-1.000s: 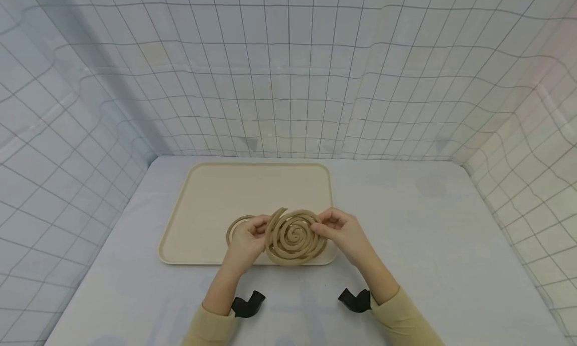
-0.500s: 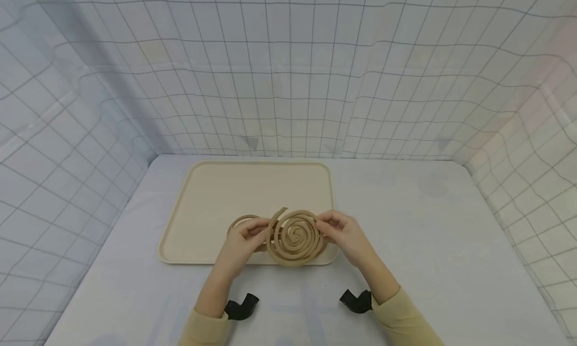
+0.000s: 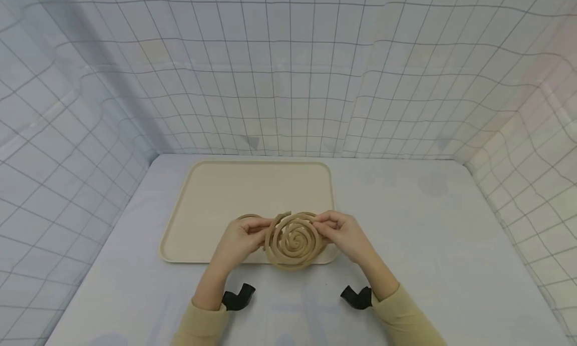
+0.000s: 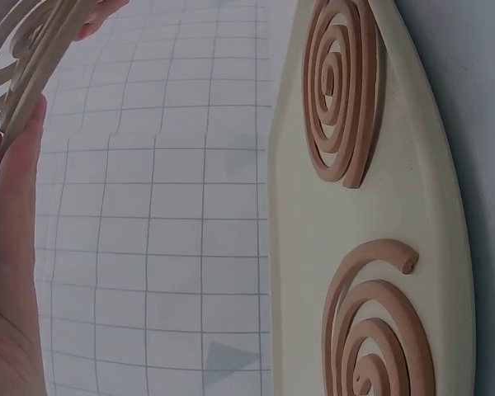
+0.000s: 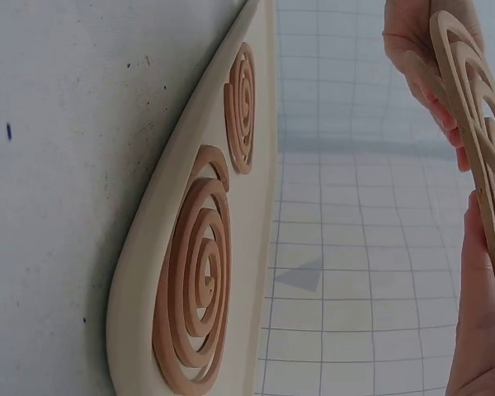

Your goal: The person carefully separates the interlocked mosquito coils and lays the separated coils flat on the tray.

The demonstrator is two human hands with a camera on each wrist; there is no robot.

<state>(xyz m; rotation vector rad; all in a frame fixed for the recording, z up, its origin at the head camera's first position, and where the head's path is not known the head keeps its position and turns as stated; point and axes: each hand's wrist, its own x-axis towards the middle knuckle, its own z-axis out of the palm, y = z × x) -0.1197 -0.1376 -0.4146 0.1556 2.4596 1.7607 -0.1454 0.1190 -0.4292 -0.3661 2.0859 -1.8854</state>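
My two hands hold up a tan mosquito coil [image 3: 296, 242], a flat spiral, over the front right of the cream tray [image 3: 270, 178]. The left hand [image 3: 239, 241] pinches its left edge, and the right hand [image 3: 343, 232] pinches the upper right edge between thumb and fingers. Seen nearly edge-on in the right wrist view, the held coil [image 5: 470, 128] has a strip standing out from its flat side. Two brown coils lie flat on the tray; the left wrist view shows one coil [image 4: 375, 250] low and another coil [image 4: 368, 99] higher up. From the head, hands and held coil mostly hide them.
A white-covered table [image 3: 405, 226] bears the tray, whose raised rim [image 3: 178, 211] runs all round. White grid-patterned curtains [image 3: 288, 85] enclose the back and both sides. Black wrist-worn pieces [image 3: 239, 297] stick out from the cuffs.
My left hand has shifted its grip along the coil's left edge and turned, its wrist swinging left. The held coil has tilted and dipped slightly toward me; the right hand stays nearly still.
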